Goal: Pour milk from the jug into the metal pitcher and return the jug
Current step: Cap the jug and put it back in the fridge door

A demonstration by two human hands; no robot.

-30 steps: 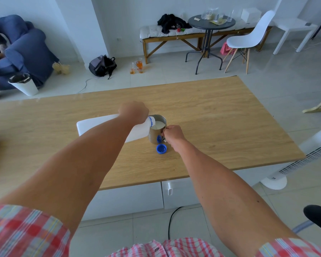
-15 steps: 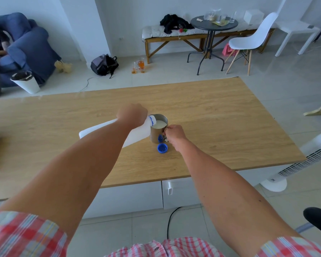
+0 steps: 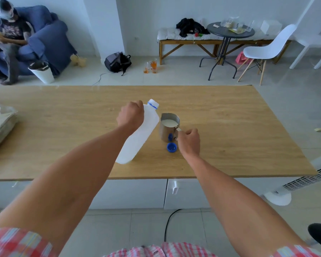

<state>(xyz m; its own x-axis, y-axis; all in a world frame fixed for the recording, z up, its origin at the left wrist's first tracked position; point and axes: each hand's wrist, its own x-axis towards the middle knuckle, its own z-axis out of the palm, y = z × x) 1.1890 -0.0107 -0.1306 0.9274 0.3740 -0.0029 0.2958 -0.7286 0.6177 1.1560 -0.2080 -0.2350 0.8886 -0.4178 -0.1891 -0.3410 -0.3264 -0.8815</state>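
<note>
Near the middle of the worktop [image 3: 220, 112], closer to its front edge than its far edge, the left hand [image 3: 131, 116] has its grip closed round the upper part of the jug [image 3: 139, 134], a white, smooth-sided plastic bottle with a blue ring at its open neck. The jug is tilted, neck up and leaning toward the far edge, its base low at the front and seemingly touching or just above the wood; that angle keeps the remaining milk away from the mouth, which suggests the pouring is done and the jug is being stood up. Just beside it to the right stands the metal pitcher [image 3: 168, 129], an upright cylinder of dull brushed steel with a pale pool of milk showing well up inside its rim. The right hand [image 3: 190, 140] has its grip curled tight at the pitcher's handle, probably to steady the light vessel against tipping. A blue cap [image 3: 171, 147], round and ribbed, lies open side up on the worktop between the pitcher and the front edge, touching neither, where it can be reached for closing the jug. The worktop is pale oak-look board with a fine straight grain. A stack of flat paper or plastic bags [image 3: 0, 125] rests at its left edge, well apart from the task.
</note>
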